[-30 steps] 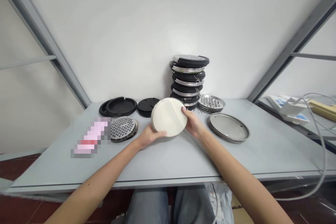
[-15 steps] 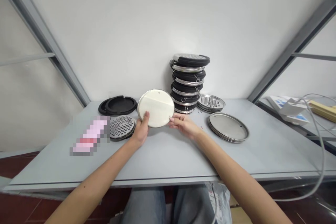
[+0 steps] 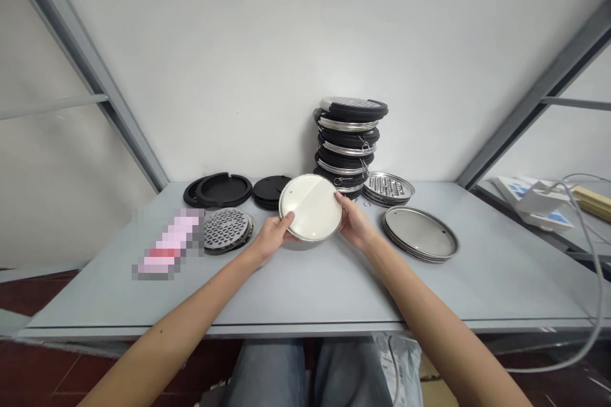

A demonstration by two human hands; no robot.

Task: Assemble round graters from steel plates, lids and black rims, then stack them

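Observation:
Above the middle of the table I hold a round metal plate (image 3: 311,208), tilted toward me, its pale shiny face showing a small hole near the upper left of the rim. My left hand (image 3: 272,238) grips its lower left edge, thumb on the face and fingers behind. On the right edge, my right hand (image 3: 354,222) is closed with the fingers partly hidden behind the plate. To the right lies a stack of similar shallow metal plates (image 3: 420,232). Perforated grater discs (image 3: 226,229) are piled to the left.
At the back stands a tall stack of black and metal round graters (image 3: 352,140), beside more grater discs (image 3: 389,187). Black plastic rings (image 3: 224,191) and black discs (image 3: 271,191) lie at back left. A blurred pink item (image 3: 169,241) and a white cable (image 3: 596,280) flank the table.
The plate moved left and up, its face turning, then came back right and lower. The hole near its rim shifted from the top to the upper left. Both hands stayed on it.

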